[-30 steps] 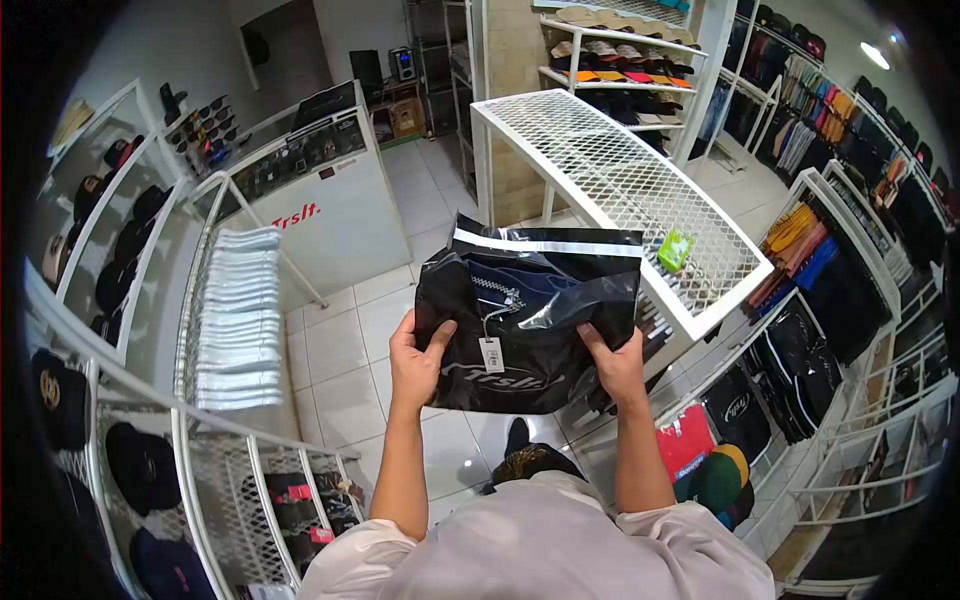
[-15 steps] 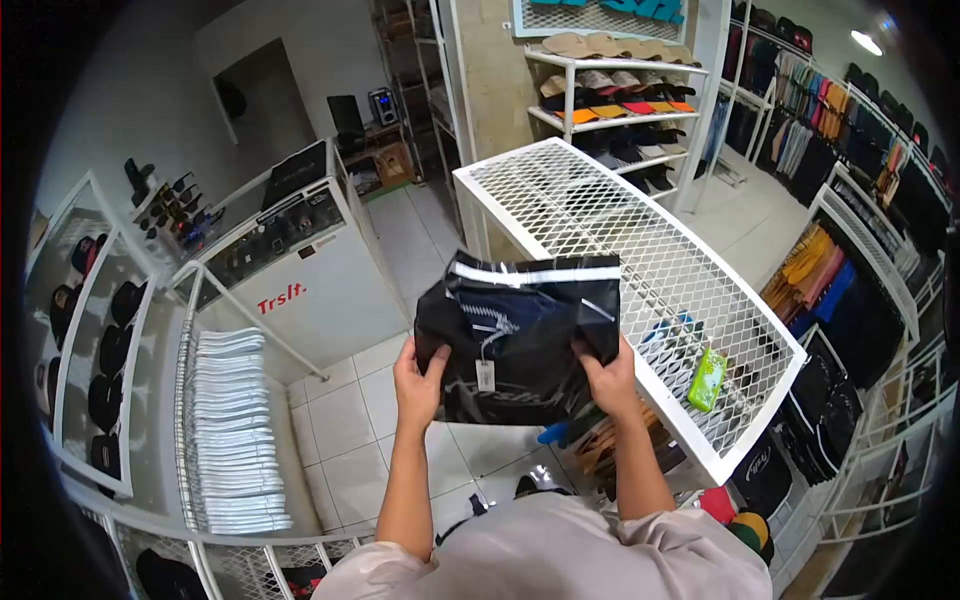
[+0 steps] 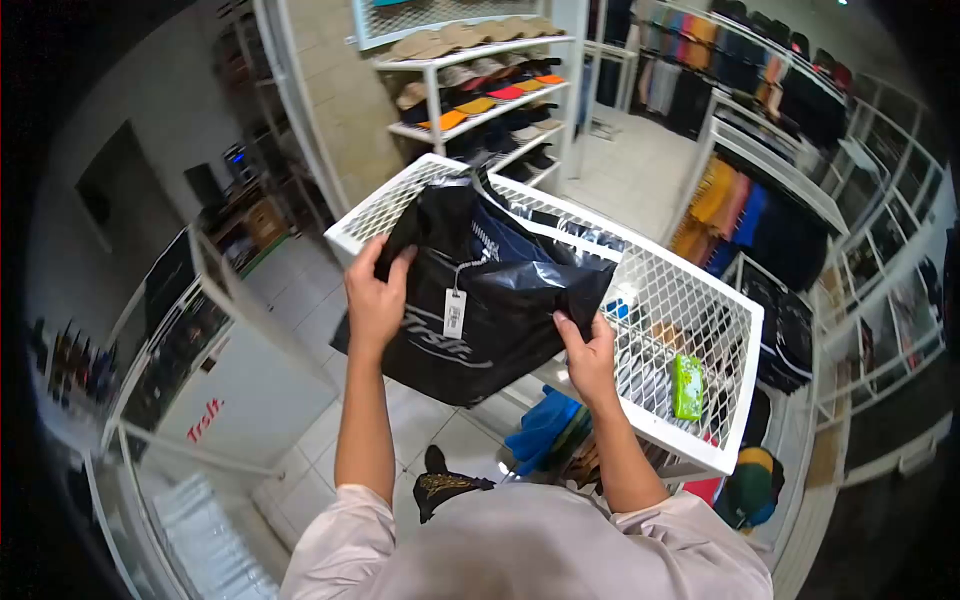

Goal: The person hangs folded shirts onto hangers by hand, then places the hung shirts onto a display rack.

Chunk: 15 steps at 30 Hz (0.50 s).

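Since half a second ago, the black bag (image 3: 500, 325) has come from the side of the white mesh surface (image 3: 690, 305) to a place over its left part, and it now leans down toward the right. The view itself has turned too, so the white cabinet (image 3: 260, 400) with red letters appears farther to the left.

Left grip (image 3: 378, 300) is closed on the left edge of the bag, with the thumb on the front. Right grip (image 3: 590, 355) pinches the right edge, a little lower. Between them the mouth of the bag is partly open, and dark blue cloth (image 3: 512, 242) with a zipper shows inside. One white tag (image 3: 454, 314) hangs over the front. Whether the bag touches the surface, I cannot tell well from this angle.

On the surface, to the right of the bag, lies a green packet (image 3: 688, 387). Beyond the surface, caps (image 3: 465, 37) stand in rows on a shelf.
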Each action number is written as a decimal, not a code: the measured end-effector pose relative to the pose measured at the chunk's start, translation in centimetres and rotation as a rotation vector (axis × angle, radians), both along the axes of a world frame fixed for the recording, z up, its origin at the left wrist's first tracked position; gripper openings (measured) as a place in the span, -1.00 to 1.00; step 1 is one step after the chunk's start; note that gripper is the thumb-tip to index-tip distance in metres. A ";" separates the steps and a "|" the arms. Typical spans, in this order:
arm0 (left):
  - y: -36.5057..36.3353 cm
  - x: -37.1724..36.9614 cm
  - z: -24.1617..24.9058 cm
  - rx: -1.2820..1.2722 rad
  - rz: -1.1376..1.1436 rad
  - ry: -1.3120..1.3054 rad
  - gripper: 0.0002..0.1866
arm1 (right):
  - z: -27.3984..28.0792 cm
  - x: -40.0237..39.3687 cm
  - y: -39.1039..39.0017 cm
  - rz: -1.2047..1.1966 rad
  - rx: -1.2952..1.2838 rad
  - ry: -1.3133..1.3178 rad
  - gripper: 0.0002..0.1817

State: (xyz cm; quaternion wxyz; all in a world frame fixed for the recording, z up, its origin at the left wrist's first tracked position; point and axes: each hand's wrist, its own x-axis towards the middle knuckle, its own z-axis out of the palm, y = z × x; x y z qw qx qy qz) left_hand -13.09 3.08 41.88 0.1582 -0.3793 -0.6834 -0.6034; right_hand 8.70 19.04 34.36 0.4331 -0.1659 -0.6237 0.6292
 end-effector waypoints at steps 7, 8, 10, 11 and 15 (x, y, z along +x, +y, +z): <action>12.8 -10.5 4.0 -0.250 -0.266 0.362 -0.71 | -3.2 -7.1 -0.7 -0.289 -0.093 -0.099 -0.57; 14.9 -11.3 3.8 -0.288 -0.312 0.375 -0.66 | -4.1 -8.1 -0.6 -0.354 -0.070 -0.163 -0.54; 18.5 -12.9 2.3 -0.291 -0.399 0.456 -0.54 | -3.9 -9.3 -1.2 -0.473 -0.036 -0.355 -0.41; 19.8 -13.7 1.2 -0.259 -0.439 0.515 -0.48 | -3.7 -9.2 -1.9 -0.504 -0.041 -0.357 -0.41; 16.6 -13.9 -2.1 -0.315 -0.548 0.384 -0.48 | -1.3 -7.3 -4.7 -0.715 0.140 -0.751 -0.46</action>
